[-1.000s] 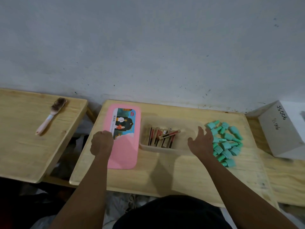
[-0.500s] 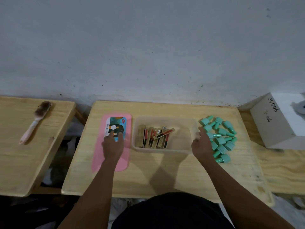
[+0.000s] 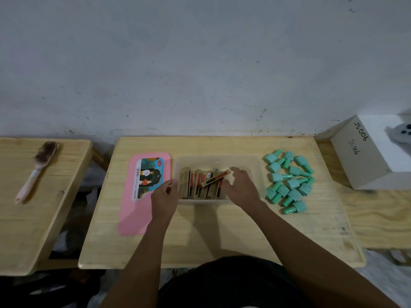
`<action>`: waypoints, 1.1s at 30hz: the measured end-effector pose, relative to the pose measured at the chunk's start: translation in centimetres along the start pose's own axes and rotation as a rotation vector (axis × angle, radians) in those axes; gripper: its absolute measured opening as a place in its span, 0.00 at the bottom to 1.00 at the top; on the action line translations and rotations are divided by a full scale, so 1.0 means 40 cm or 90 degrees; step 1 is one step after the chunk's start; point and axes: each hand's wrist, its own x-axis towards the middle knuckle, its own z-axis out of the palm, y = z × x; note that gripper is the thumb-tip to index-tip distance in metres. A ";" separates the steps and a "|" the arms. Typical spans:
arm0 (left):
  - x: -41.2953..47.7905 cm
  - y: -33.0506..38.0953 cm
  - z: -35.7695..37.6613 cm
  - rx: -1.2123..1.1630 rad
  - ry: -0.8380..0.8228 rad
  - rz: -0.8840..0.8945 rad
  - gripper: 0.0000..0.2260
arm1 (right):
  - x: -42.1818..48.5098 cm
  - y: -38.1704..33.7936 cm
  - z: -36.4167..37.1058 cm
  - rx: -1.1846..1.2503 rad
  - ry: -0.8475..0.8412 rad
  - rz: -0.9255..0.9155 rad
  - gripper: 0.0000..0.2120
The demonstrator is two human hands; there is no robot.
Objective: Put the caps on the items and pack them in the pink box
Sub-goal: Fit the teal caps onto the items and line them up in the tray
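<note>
Gold sticks (image 3: 195, 185) with red and black faces stand packed in a row inside a clear plastic tub (image 3: 249, 165) at the middle of the wooden table (image 3: 222, 232). One stick lies slanted across the tops of the others. Pink lid (image 3: 133, 210) lies flat just left of the tub, rounded corners, picture label up.

Left hand (image 3: 164, 194) is at the tub's left wall with its fingers curled against the rim; cannot tell if it really grips. Right hand (image 3: 241, 187) is inside the tub over the right end of the row, fingers bent down among the sticks, thumb near the slanted stick's end; cannot tell if it holds one.

Lid label shows drawn figures, a barcode and a red logo, print too small to read. White box (image 3: 364, 158) at far right has "JS006" handwritten twice on its side.

Teal bottle-shaped caps (image 3: 289, 181) lie in a loose pile right of the tub, apart from it. Brush (image 3: 37, 170) with a pale handle lies on a second wooden table (image 3: 33, 230) at the left. Grey wall (image 3: 200, 63) behind.
</note>
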 end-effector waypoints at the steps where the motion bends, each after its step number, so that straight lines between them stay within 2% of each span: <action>1: 0.000 -0.002 -0.002 -0.007 -0.009 -0.003 0.14 | 0.016 -0.017 0.015 0.057 -0.065 0.077 0.20; 3: 0.000 0.003 -0.006 -0.009 -0.030 -0.003 0.17 | 0.044 -0.043 0.036 0.117 -0.117 0.144 0.17; 7: 0.004 0.015 -0.007 -0.007 -0.042 -0.014 0.20 | 0.074 -0.076 0.064 0.133 -0.173 0.097 0.07; 12: 0.004 0.009 -0.002 -0.016 -0.033 -0.019 0.18 | 0.042 -0.082 0.040 0.130 -0.226 0.023 0.14; 14: 0.008 0.009 0.000 -0.008 -0.033 -0.025 0.17 | 0.015 -0.056 0.009 0.124 -0.154 0.002 0.17; 17: 0.012 0.017 0.013 0.032 0.011 -0.033 0.11 | -0.033 0.015 -0.055 0.150 0.059 -0.055 0.14; 19: 0.008 0.049 0.033 0.115 0.100 0.024 0.15 | -0.062 0.085 -0.107 0.131 0.181 -0.050 0.12; 21: -0.007 0.119 0.064 0.154 0.132 0.135 0.14 | -0.089 0.168 -0.160 0.109 0.275 0.017 0.11; 24: -0.042 0.233 0.141 0.089 0.015 0.291 0.12 | -0.119 0.306 -0.209 0.085 0.312 0.129 0.11; 27: -0.093 0.326 0.237 0.042 -0.200 0.382 0.10 | -0.152 0.410 -0.224 0.042 0.259 0.166 0.13; 30: -0.120 0.385 0.343 0.098 -0.421 0.290 0.15 | -0.172 0.458 -0.218 -0.075 0.173 0.087 0.17; 33: -0.125 0.413 0.438 0.193 -0.546 0.213 0.23 | -0.165 0.460 -0.212 -0.195 0.067 0.053 0.19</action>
